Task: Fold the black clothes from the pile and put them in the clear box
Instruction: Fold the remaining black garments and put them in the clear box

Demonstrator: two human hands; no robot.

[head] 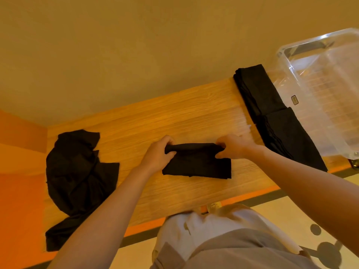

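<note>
Both forearms reaching in, left hand (157,154) and right hand (233,146) pinching the far fold of a black garment (198,164) mid-table (174,117), unfolded pile (77,171) at left edge, folded stack (272,113) beside clear box (326,94) at right edge

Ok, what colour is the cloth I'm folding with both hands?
Black, plain with no pattern; the folded cloth on the wooden table shows best in the head view.

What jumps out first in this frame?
Both hands, the left hand and right hand, pinch the far edge of a half-folded black garment at the centre of the wooden table. An unfolded black pile sits left; folded black pieces lie right, beside the clear box.
</note>
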